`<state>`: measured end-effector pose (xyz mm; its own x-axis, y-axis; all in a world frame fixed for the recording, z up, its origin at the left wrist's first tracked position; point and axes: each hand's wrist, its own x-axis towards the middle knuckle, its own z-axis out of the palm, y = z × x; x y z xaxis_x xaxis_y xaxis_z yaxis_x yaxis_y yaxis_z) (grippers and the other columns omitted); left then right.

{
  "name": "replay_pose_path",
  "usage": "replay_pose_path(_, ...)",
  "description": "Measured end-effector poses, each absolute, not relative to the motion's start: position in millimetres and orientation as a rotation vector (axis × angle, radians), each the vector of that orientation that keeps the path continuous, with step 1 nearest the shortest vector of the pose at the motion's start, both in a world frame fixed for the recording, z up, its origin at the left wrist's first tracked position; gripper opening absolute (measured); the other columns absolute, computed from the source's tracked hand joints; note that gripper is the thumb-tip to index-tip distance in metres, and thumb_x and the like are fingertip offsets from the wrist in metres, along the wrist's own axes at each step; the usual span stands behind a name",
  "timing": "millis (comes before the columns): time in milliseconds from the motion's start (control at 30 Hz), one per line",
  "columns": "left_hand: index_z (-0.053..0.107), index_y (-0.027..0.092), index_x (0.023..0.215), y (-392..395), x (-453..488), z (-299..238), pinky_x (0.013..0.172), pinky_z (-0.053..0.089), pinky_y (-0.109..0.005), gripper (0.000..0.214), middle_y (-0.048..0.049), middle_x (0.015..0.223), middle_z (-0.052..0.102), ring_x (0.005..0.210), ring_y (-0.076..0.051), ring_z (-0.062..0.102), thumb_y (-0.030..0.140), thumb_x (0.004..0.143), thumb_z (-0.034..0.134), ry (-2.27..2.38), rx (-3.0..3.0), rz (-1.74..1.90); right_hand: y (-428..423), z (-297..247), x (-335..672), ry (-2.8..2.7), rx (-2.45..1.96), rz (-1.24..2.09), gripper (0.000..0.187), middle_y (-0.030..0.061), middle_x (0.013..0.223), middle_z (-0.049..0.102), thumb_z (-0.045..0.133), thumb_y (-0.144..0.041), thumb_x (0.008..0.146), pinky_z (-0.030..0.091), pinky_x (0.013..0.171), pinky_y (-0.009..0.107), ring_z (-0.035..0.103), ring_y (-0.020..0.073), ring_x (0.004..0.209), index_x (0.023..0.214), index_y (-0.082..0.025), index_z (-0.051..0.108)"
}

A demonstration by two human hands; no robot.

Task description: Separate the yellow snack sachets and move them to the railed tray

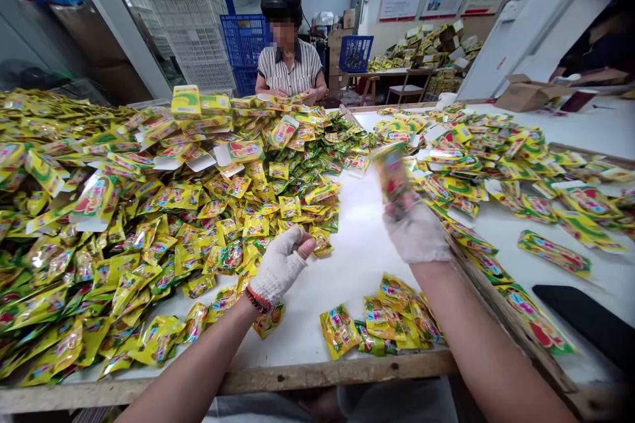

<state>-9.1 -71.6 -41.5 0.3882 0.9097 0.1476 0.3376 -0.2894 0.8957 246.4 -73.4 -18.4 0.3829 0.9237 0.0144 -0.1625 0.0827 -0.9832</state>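
Both my hands wear white gloves. My right hand (415,232) is raised above the white table (357,244) and grips a blurred yellow-green packet (391,173) held upright. My left hand (280,266) hovers beside the big heap of yellow-green sachets (149,225), fingers curled loosely with the bare fingertip showing; I see nothing in it. A small pile of sachets (381,320) lies near the table's front edge, below my right forearm.
A person in a striped shirt (290,69) works at the far end of the table. Flat printed cartons (496,158) cover the right table past a wooden rail (496,304). A dark flat object (585,320) lies at the right. Crates are stacked behind.
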Motion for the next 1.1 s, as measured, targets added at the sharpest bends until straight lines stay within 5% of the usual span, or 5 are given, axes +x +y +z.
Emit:
replay_pose_path(200,0.063,0.019,0.093,-62,9,-55,0.080,0.043,-0.035,0.020,-0.0086,0.094,0.062,0.090,-0.021,0.054,0.024,0.092,0.043,1.090,2.763,0.515,-59,-39,247,-1.048,-1.352,0.853,0.022,0.0026,0.081,0.065,0.052,-0.041,0.081,0.043,0.052,0.023,0.059,0.0117,0.059,0.087,-0.020,0.056)
replay_pose_path(433,0.061,0.023,0.103,-64,2,-49,0.067,0.042,-0.029,0.023,-0.0062,0.099,0.060,0.082,-0.019,0.057,0.016,0.087,0.045,1.234,2.766,0.226,-39,-75,204,-2.054,-1.601,0.510,0.023,0.0095,0.113,0.065,0.053,-0.022,0.085,0.041,0.095,0.029,0.057,0.0191,0.104,0.103,-0.017,0.067)
replay_pose_path(667,0.061,0.023,0.102,-73,-3,-48,0.067,0.042,-0.030,0.026,-0.0066,0.097,0.058,0.083,-0.020,0.058,0.015,0.079,0.050,1.307,2.686,0.202,-61,-68,208,-2.219,-1.688,0.353,0.022,0.0095,0.091,0.064,0.047,-0.024,0.090,0.043,0.085,0.029,0.057,0.0201,0.090,0.080,-0.018,0.065)
replay_pose_path(900,0.054,0.019,0.074,-74,-10,-37,0.067,0.039,-0.026,0.006,-0.0023,0.082,0.055,0.075,-0.015,0.052,0.020,0.080,0.054,1.337,2.336,0.653,-51,-71,208,-1.912,-2.115,0.237,0.038,0.0129,0.118,0.054,0.061,-0.047,0.080,0.044,0.073,0.030,0.060,0.0203,0.086,0.105,-0.019,0.061)
replay_pose_path(1100,0.051,0.020,0.081,-70,-16,-43,0.057,0.031,-0.024,0.023,0.0033,0.065,0.049,0.060,-0.012,0.043,0.041,0.087,0.049,1.419,1.941,0.810,-53,-67,210,-1.960,-1.962,0.236,0.015,0.0099,0.104,0.062,0.054,-0.031,0.084,0.043,0.078,0.027,0.060,0.0195,0.089,0.090,-0.019,0.062)
